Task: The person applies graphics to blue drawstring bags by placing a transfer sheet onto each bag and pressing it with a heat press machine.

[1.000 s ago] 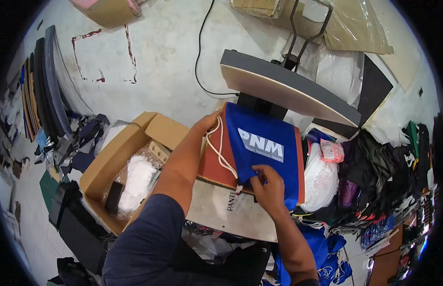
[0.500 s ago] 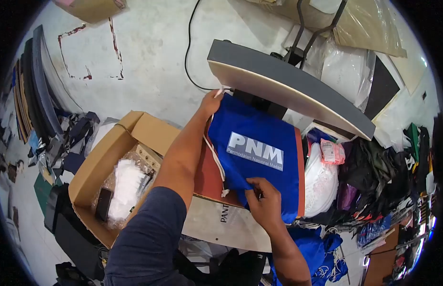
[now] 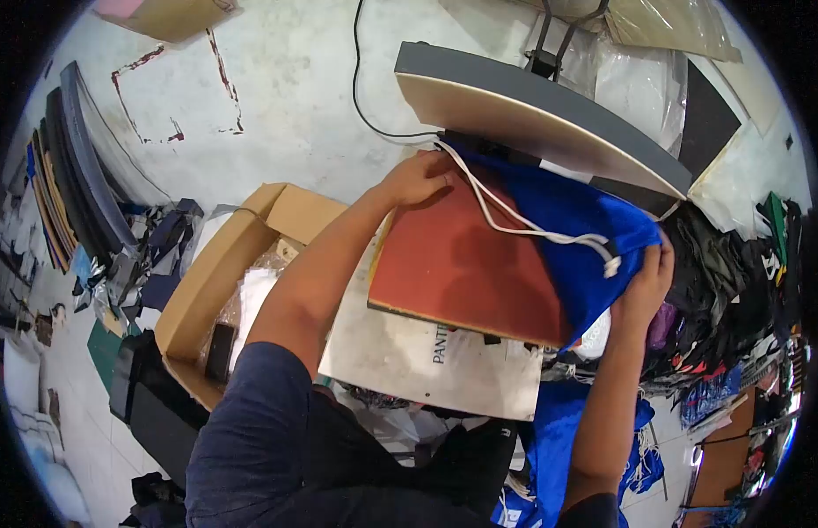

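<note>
A blue drawstring bag (image 3: pixel 594 211) is folded back over the red-brown pad (image 3: pixel 471 255) of a heat press, baring much of the pad. White cord (image 3: pixel 514 216) runs across the bag's edge and ends in a knot. My left hand (image 3: pixel 418 179) is closed at the bag's upper left corner, beside the pad's edge, its fingertips partly hidden. On the other side, my right hand (image 3: pixel 645 286) grips the bag's right corner and holds it raised. The printed lettering is out of sight. Above the bag, the press's upper plate (image 3: pixel 541 132) is tilted up.
An open cardboard box (image 3: pixel 185 308) with plastic-wrapped things stands at the left. More blue bags (image 3: pixel 554 440) hang below on the right. Dark clothes (image 3: pixel 708 290) are heaped beyond my right hand. A black cable (image 3: pixel 356 88) runs along the wall to the press.
The bag was lying flat with its white lettering up; now it is folded back and the pad shows. My right hand has moved up and right with the bag's corner.
</note>
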Demonstrator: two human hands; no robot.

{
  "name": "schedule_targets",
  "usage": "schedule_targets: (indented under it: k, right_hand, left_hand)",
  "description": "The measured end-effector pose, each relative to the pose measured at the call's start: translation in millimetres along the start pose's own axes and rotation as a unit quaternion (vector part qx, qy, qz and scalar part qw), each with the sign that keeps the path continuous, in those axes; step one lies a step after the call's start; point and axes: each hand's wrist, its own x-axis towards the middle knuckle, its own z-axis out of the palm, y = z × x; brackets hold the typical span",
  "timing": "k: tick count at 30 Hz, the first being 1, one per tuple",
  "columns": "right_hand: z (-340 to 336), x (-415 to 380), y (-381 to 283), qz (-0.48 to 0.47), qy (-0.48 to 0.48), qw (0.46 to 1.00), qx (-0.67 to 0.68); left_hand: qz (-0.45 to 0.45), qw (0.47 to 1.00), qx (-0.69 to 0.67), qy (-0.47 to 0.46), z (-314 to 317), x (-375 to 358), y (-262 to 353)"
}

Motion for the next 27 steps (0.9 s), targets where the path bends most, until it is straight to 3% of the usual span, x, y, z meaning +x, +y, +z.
schedule_targets:
  k: [4, 6, 7, 9, 11, 13, 15, 17, 20, 23, 25, 26, 27]
  right_hand:
    - [-62, 64, 43, 0.034, 0.071, 0.996, 0.047]
    - [-90, 82, 46, 0.105, 0.152, 0.98, 0.077]
    - [-104, 95, 46, 0.101, 0.155, 0.98, 0.079]
    - [-135, 121, 46, 0.073, 0.202, 0.976, 0.038]
    - [-158, 145, 43, 0.058, 0.206, 0.976, 0.043]
    - [-168, 159, 20, 0.021, 0.221, 0.975, 0.027]
    - [-201, 169, 29, 0.005, 0.243, 0.969, -0.035]
    - [-245, 176, 30, -0.026, 0.267, 0.96, -0.086]
    - [-300, 165, 29, -0.037, 0.323, 0.946, 0.001]
    - [-323, 147, -30, -0.077, 0.313, 0.946, -0.01]
    - [-317, 129, -94, -0.153, 0.288, 0.94, -0.099]
    - [-352, 147, -113, -0.228, 0.303, 0.895, -0.233]
    - [-338, 125, -155, -0.297, 0.32, 0.825, -0.359]
  left_hand:
    - [-0.007, 0.998, 0.054, -0.014, -2, -26, 34]
    - [-0.093, 0.994, -0.008, -0.06, -2, -38, 45]
    - [-0.089, 0.994, -0.006, -0.061, -5, -48, 52]
    - [0.003, 0.995, 0.104, 0.001, -18, -80, 86]
    - [0.031, 0.998, 0.045, 0.002, -29, -114, 101]
    - [-0.041, 0.998, -0.048, 0.011, -44, -157, 135]
    - [-0.135, 0.99, -0.041, 0.028, -58, -204, 159]
    - [-0.137, 0.988, -0.042, 0.057, -65, -254, 149]
    - [-0.173, 0.977, -0.045, 0.119, -78, -317, 159]
    - [-0.225, 0.962, -0.03, 0.154, -80, -364, 182]
    - [-0.259, 0.95, -0.047, 0.169, -74, -398, 182]
    - [-0.266, 0.946, -0.043, 0.183, -66, -408, 190]
    - [-0.274, 0.941, -0.039, 0.194, -59, -419, 195]
